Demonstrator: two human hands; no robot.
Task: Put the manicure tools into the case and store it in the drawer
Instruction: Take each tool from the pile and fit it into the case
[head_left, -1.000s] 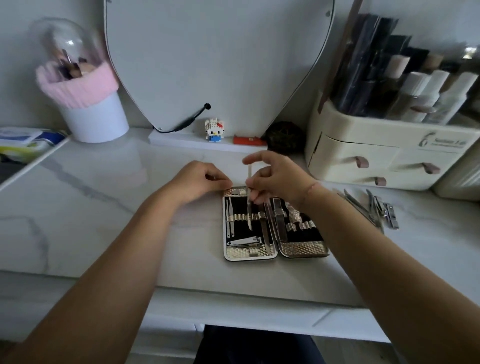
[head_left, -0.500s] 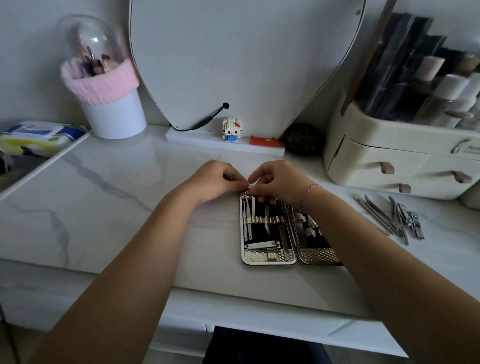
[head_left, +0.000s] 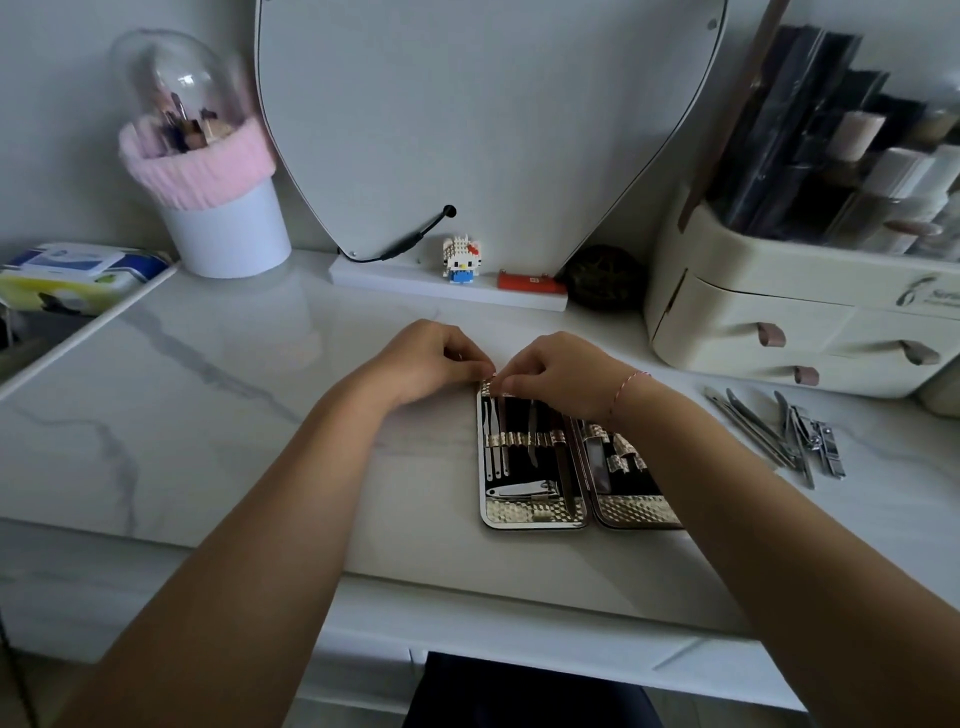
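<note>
Head view. Case (head_left: 535, 467) is lying open on the counter (head_left: 208, 415), both halves flat, the left half being filled. Top edge of that half is being worked by both hands: left hand (head_left: 431, 358) and right hand (head_left: 561, 374) are curled, fingertips pinched together at the upper rim, apparently on the end of a thin tool being seated. What is pinched cannot be told, as it is being hidden by the fingers. Several slim tools and a clipper (head_left: 522, 491) are being held under the strap in the left half. Loose tools (head_left: 779, 431) are lying well apart to the right, near the drawer unit (head_left: 779, 332), not yet packed.

Step judged in hand: seating one tool. Next move is judged to call for a reach right to the loose tools; closing and stowing are being left for later.
</note>
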